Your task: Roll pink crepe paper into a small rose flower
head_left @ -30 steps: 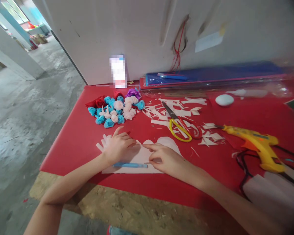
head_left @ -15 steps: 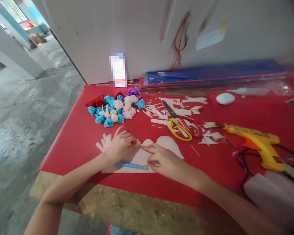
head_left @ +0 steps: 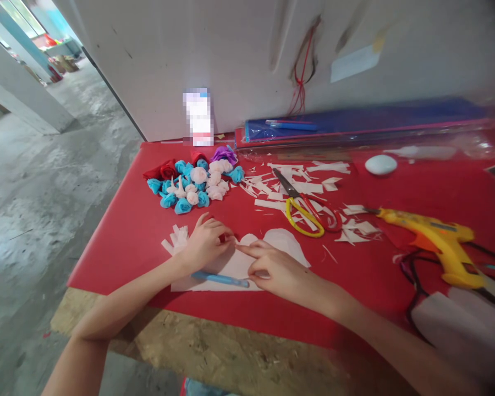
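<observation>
My left hand point(head_left: 208, 242) is closed in a pinch over white sheets, with a small piece of white paper point(head_left: 236, 241) at its fingertips. My right hand point(head_left: 282, 267) reaches in from the right. Its index finger is stretched out to the left fingertips, and its thumb is held apart lower down, by the sheet. Beneath both hands lie the white paper sheets point(head_left: 210, 286), rounded petal shapes point(head_left: 286, 245) among them. A blue pen-like stick point(head_left: 220, 279) rests across the sheets below the hands. White paper strips point(head_left: 177, 237) lie beside my left wrist.
Behind my hands sit red, blue, white and purple paper roses point(head_left: 193, 184). Scissors point(head_left: 299, 206) lie on paper scraps point(head_left: 268, 184). To the right are a yellow glue gun point(head_left: 441, 236) with a dark cord and a white egg-shaped piece point(head_left: 380, 164). A phone point(head_left: 199, 118) leans against the wall.
My left hand has shifted slightly to the right, its fingertips closer to my right index finger. The right hand stays almost where it was.
</observation>
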The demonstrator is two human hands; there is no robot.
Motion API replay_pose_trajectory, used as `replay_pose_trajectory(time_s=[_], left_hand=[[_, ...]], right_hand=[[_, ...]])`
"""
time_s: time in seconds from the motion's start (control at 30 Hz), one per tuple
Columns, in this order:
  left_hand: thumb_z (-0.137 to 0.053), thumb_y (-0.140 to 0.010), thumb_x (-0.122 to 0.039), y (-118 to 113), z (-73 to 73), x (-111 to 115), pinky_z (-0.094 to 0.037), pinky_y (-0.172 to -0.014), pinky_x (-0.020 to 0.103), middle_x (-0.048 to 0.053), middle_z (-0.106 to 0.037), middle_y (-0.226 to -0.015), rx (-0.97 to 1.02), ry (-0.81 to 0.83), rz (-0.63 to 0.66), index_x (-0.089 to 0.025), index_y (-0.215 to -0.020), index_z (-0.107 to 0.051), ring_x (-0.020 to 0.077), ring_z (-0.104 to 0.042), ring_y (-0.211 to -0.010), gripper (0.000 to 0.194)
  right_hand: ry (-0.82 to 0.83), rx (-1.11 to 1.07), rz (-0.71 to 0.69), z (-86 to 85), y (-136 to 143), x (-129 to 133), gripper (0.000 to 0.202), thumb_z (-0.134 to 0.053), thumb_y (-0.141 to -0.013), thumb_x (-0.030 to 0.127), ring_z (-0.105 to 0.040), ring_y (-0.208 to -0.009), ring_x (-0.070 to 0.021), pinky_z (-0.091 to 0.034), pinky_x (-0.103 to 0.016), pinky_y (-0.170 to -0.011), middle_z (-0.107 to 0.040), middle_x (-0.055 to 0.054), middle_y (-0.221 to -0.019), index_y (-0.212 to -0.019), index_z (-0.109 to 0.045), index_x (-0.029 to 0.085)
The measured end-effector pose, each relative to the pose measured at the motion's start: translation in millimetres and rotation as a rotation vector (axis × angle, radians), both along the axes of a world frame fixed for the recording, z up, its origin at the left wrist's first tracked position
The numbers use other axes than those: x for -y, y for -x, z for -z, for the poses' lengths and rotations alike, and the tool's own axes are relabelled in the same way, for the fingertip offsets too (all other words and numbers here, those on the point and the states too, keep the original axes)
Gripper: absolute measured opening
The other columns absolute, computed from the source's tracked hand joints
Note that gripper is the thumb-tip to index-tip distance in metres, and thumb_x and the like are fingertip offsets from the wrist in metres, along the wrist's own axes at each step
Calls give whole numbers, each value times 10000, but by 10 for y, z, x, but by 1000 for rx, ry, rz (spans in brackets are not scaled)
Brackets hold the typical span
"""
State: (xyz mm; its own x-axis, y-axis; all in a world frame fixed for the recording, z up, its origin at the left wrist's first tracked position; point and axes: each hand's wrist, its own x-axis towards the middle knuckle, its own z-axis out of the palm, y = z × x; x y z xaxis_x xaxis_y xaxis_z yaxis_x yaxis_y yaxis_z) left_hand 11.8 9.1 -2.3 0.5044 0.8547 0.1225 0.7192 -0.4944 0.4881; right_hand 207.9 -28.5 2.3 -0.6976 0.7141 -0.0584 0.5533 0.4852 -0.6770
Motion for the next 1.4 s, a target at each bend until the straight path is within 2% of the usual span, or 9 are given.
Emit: replay_pose_trajectory(time_s=[0.2, 0.4, 0.57, 0.67, 0.83, 0.97, 1.1, 1.27, 1.4], left_hand=[[-597, -730, -126, 25, -25, -23, -322, -1020, 431, 3, -708, -797, 34, 72, 11, -177, -707, -634, 153, -629, -773, 67], [-610, -742, -152, 24, -151, -33, -325, -1029, 432, 9, -714, -840, 102, 162, 25, -180, -675, -629, 160, -636, -842, 75], [-626, -703, -137, 31, -194, -37, -278, -1071, 447, -22, -698, -728, 162, 218, 33, -179, -617, -611, 143, -627, -758, 97], [-612, -692, -131, 68, -215, -48, -384, -981, 418, -12, -668, -689, 230, 235, -28, -175, -622, -607, 145, -605, -722, 83], [-613, -739, -254, 119, -315, -34, -502, -708, 289, 26, -668, -745, 417, 302, -125, -164, -689, -606, 147, -622, -718, 103], [-644, -726, -315, 48, -420, 82, -520, -693, 246, 23, -660, -742, 611, 347, -135, -159, -683, -580, 124, -624, -715, 175], [-721, -672, -269, -57, -500, 246, -517, -648, 210, 9, -635, -700, 899, 470, -115, -148, -701, -585, 99, -605, -669, 185], [-738, -688, -264, -79, -523, 379, -515, -672, 220, 20, -651, -726, 967, 454, -78, -149, -745, -602, 108, -611, -696, 186], [-726, -718, -227, -60, -520, 416, -511, -756, 258, 35, -668, -781, 957, 448, 45, -155, -829, -633, 130, -621, -770, 162]], right_hand=[[9, -3, -1, 4, -11, 2, 257, -568, -708, 46, -531, -1081, -275, -494, -373, -825, -572, -84, -1296, -509, -663, 176], [22, -16, 1, -13, 8, -8, 261, -561, -709, 50, -535, -1064, -267, -502, -374, -808, -560, -68, -1310, -509, -664, 184], [34, -50, 3, -9, -9, -7, 251, -565, -695, 42, -554, -1066, -268, -507, -353, -800, -576, -64, -1292, -528, -685, 187], [45, -92, 9, -18, -58, -20, 220, -581, -742, 110, -590, -1058, -259, -502, -338, -825, -626, -95, -1225, -589, -718, 190], [20, -198, 84, -192, -139, -45, 211, -562, -768, 129, -679, -832, -191, -518, -277, -736, -711, -90, -1056, -668, -736, 196], [-33, -301, 173, -397, -96, 8, 206, -546, -797, 161, -668, -800, -171, -515, -254, -706, -718, -72, -964, -716, -731, 203], [-101, -402, 185, -505, 3, 123, 223, -529, -800, 151, -651, -692, -147, -521, -234, -616, -706, -54, -830, -718, -726, 215], [-279, -449, 212, -595, 64, 256, 246, -504, -821, 113, -665, -701, -144, -544, -224, -602, -717, -54, -857, -740, -707, 225], [-403, -457, 209, -656, 62, 300, 218, -500, -857, 120, -680, -718, -152, -566, -232, -643, -733, -44, -801, -789, -680, 222]])
